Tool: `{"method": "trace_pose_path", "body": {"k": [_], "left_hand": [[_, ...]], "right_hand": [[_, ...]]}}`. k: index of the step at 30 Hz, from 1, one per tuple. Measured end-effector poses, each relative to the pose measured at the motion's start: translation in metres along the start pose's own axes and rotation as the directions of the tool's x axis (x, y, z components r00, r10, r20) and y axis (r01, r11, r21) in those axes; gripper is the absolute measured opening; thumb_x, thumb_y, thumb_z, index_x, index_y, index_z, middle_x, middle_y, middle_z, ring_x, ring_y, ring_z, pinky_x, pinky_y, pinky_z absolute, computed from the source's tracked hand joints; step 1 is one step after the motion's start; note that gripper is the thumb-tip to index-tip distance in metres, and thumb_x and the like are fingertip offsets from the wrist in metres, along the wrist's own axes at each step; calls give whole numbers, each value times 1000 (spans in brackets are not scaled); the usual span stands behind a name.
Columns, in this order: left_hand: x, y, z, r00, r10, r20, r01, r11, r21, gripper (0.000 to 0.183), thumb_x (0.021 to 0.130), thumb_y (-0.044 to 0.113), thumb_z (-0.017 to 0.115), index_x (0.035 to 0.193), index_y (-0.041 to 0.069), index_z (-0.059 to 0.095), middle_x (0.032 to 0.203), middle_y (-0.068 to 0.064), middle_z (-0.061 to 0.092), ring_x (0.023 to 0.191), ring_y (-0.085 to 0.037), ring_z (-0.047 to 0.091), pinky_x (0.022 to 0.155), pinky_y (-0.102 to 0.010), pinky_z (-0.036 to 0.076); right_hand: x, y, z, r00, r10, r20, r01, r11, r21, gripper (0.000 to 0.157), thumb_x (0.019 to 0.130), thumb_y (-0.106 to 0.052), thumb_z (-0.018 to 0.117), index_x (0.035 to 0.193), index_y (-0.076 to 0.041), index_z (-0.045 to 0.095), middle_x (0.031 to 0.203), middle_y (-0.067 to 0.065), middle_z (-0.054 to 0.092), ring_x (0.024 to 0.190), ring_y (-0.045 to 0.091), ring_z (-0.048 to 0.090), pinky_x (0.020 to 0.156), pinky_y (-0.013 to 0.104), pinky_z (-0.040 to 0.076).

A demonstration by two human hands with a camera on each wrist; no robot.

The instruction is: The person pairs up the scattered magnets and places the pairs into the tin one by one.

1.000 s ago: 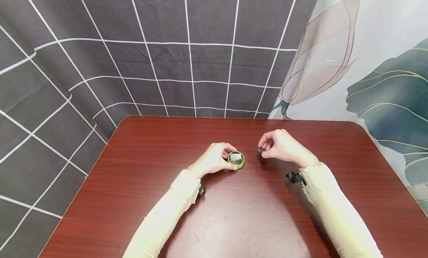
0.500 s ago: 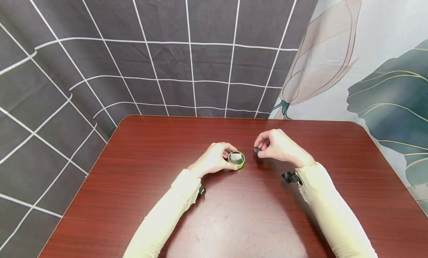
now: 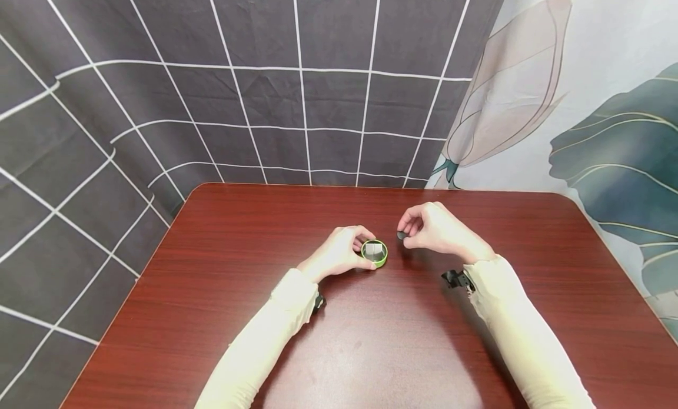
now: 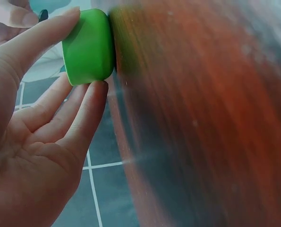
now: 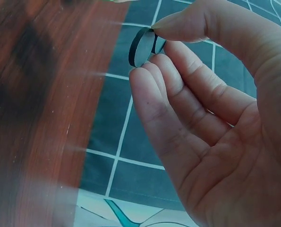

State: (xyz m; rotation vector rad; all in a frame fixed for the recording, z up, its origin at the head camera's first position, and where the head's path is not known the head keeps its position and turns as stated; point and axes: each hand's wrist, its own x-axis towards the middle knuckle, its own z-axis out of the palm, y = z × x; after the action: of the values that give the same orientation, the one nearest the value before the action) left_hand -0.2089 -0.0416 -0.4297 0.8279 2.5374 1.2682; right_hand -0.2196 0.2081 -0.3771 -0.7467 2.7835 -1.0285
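Note:
My left hand (image 3: 339,250) holds a small round green tub (image 4: 89,49) from the side, thumb on one side and fingers on the other. The tub stands on the table, and pale grey-white inner faces show through its open top in the head view. Just to its right, my right hand (image 3: 436,228) pinches a small dark disc (image 5: 143,48) between thumb and fingertips, above the table. The disc has a black edge and a greyish face. Behind it, in the right wrist view, a second dark-edged piece (image 5: 159,44) shows between the fingers.
Both hands are over a reddish-brown wooden table (image 3: 254,220). Behind its far edge hangs a dark grey curtain (image 3: 333,97) with white grid lines, and a floral curtain (image 3: 609,162) hangs at the right. Each wrist carries a small black device (image 3: 458,278).
My right hand has moved left with the pinched dark disc, closer to the green tub. The left hand and the tub have stayed in place.

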Motion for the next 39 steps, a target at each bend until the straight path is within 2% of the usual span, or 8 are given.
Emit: {"method": "trace_pose_path", "body": {"k": [6,16,39], "left_hand": [[1,-1,0,1000,4,-7,-4,1000,-14,53,71,13,93,116,3,67,104,-6,69,91,-15,68,84,-22,53],[0,-1,-1,998,50,-23,-51,998,-22,51,71,10,93,114,0,68,106,-9,66,92,-19,68,84,-24,55],[0,-2,0,1000,7,-19,-7,1000,-22,50,71,13,94,111,2,66,104,-8,68,91,-16,68,84,-21,53]], "right_hand": [[2,-4,0,1000,-10,11,9,1000,9,18,71,-2,80,86,-11,75,72,-5,67,68,13,65,65,27,54],[7,-8,3,999,-31,14,31,999,17,19,70,-1,80,86,-11,75,72,-5,68,67,13,65,66,27,55],[14,-17,13,998,-55,17,55,998,45,20,69,-2,80,85,-12,75,71,-6,67,66,13,65,65,28,56]]}}
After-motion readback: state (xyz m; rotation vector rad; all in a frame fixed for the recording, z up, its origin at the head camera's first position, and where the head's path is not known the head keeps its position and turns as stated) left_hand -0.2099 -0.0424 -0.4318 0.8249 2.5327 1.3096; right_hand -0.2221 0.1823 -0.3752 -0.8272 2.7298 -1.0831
